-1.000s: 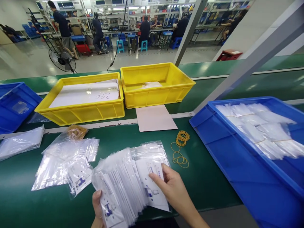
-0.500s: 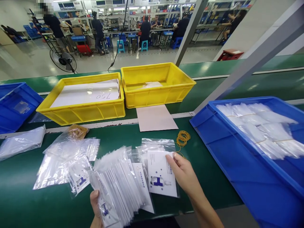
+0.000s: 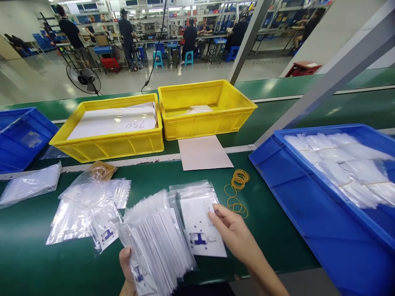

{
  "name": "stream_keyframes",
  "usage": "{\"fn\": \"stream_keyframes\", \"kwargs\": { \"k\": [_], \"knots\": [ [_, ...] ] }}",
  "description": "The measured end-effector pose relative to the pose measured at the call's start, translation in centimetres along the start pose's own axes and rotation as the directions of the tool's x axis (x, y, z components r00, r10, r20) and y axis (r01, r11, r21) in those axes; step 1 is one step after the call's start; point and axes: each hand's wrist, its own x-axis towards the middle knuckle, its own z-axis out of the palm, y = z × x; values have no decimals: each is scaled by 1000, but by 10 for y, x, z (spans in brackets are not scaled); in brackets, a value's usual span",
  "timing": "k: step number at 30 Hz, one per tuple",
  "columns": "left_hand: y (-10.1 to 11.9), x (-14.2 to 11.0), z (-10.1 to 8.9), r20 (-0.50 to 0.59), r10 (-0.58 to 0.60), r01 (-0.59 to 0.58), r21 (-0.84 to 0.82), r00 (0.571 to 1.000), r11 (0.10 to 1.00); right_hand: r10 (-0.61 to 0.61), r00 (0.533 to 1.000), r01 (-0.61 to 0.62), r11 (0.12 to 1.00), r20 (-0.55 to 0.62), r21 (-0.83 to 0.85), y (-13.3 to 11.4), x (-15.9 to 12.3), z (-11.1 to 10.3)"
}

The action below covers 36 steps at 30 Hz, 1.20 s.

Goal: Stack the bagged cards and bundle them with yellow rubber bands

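My left hand (image 3: 126, 263) is closed around the near left side of a thick fanned stack of bagged leaflets (image 3: 160, 242), white printed sheets in clear plastic bags. In my right hand (image 3: 236, 232), thumb and fingers pinch the right edge of a bagged leaflet (image 3: 200, 222) with a blue bottle picture. That leaflet lies against the right side of the stack; how many bags are in the pinch I cannot tell. Left of the stack, another bagged leaflet (image 3: 105, 228) rests on clear plastic bags (image 3: 70, 218). Loose rubber bands (image 3: 240, 179) lie beyond my right hand.
Two yellow bins (image 3: 108, 150) (image 3: 212, 126) stand at the back, with grey cardboard (image 3: 205, 153) before them. A blue bin (image 3: 286, 197) of banded bags is at right, another blue bin (image 3: 26, 137) at left. A slanted metal post (image 3: 321, 82) rises behind. Several people work farther off.
My right hand has shifted a little left, bringing its bagged leaflet up against the stack. The slanted leaflet at the stack's right edge now sits closer in. More rubber bands are uncovered.
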Motion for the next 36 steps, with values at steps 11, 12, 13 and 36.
{"fn": "stream_keyframes", "kwargs": {
  "k": [11, 12, 13, 36],
  "knots": [
    [-1, -5, -10, -175, -32, 39, 34, 984, 999, -181, 971, 193, 979, 154, -71, -15, -14, 26],
    [2, -7, -13, -166, -22, 30, 43, 986, 999, -158, 982, 164, 985, 103, -55, -14, -12, 21],
    [4, -8, -16, -147, -18, 26, 54, 989, 998, -127, 990, 130, 991, 67, -42, -11, -9, 14],
    [-15, 8, 6, -362, 5, 10, 40, 932, 999, -185, 979, 153, 942, -81, -298, 5, -1, 5]
  ]
}}
